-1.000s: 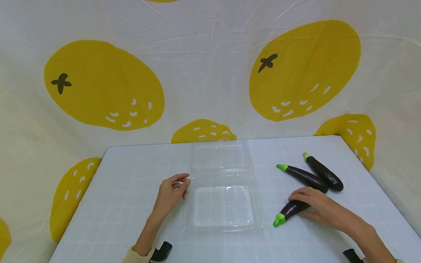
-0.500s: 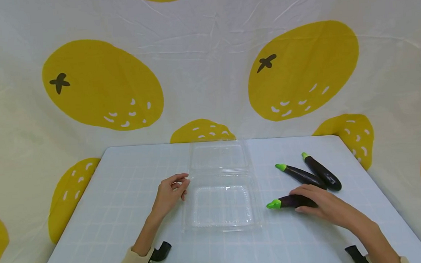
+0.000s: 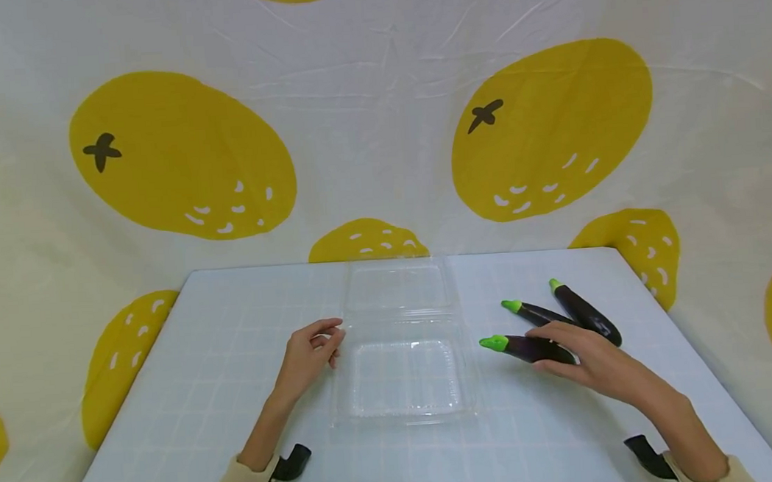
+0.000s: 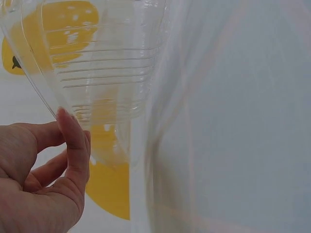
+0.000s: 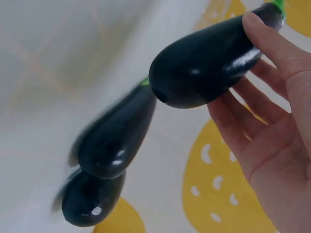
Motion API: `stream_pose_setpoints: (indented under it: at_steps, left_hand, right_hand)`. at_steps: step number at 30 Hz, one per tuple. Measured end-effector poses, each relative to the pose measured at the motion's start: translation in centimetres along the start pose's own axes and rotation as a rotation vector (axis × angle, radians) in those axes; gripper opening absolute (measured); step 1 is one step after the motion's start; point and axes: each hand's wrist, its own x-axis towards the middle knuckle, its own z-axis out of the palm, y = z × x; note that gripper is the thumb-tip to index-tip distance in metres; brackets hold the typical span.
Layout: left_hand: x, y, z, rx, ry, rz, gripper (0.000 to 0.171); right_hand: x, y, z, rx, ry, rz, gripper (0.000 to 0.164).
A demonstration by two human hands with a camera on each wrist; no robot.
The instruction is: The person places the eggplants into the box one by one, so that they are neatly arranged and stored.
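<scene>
My right hand (image 3: 588, 357) grips a dark purple eggplant (image 3: 528, 346) with a green stem end pointing left, thumb on one side and fingers on the other. In the right wrist view this held eggplant (image 5: 199, 63) is clear of the table, tilted. Behind it lie two more eggplants: one (image 3: 586, 313) farther back, and a second (image 3: 536, 313) partly hidden by the held one. A clear plastic clamshell container (image 3: 404, 376) stands opened out in the middle, lid (image 3: 398, 284) toward the back. At its left rim my left hand (image 3: 307, 356) pinches the edge between thumb and index finger.
The table (image 3: 190, 400) wears a pale checked cover. Behind it hangs a white cloth (image 3: 365, 124) with large yellow fruit prints. A black wrist mount (image 3: 292, 462) sits on the left wrist, another mount (image 3: 648, 457) on the right.
The right hand has lifted the eggplant and turned it, its green end swinging from the near left up toward the back left. The left hand and container stay in place.
</scene>
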Motion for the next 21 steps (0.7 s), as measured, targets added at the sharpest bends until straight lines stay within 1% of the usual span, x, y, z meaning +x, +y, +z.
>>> stream_pose_setpoints:
  at_steps: [4,7,14,18,21]
  left_hand:
    - [0.1,-0.1,0.0,-0.003,0.004,-0.001,0.035]
    - [0.1,-0.1,0.0,-0.005,-0.004,-0.001,0.035]
    - [0.1,-0.1,-0.1,-0.021,-0.017,-0.005,0.034]
    - [0.1,0.0,-0.1,-0.017,-0.01,-0.012,0.032]
    - [0.0,0.1,-0.1,-0.012,-0.006,-0.006,0.032]
  right_hand:
    - [0.5,-0.4,-0.3,0.014,0.03,-0.026,0.045]
    - [0.8,-0.7,-0.5,0.041,0.041,-0.031,0.045]
    - [1.3,-1.0,-0.3,0.099,0.049,0.009,0.047]
    - [1.7,-0.9,-0.2,0.127,0.084,-0.018,0.049]
    - [1.9,-1.0,-0.1,0.145,0.107,-0.041,0.049]
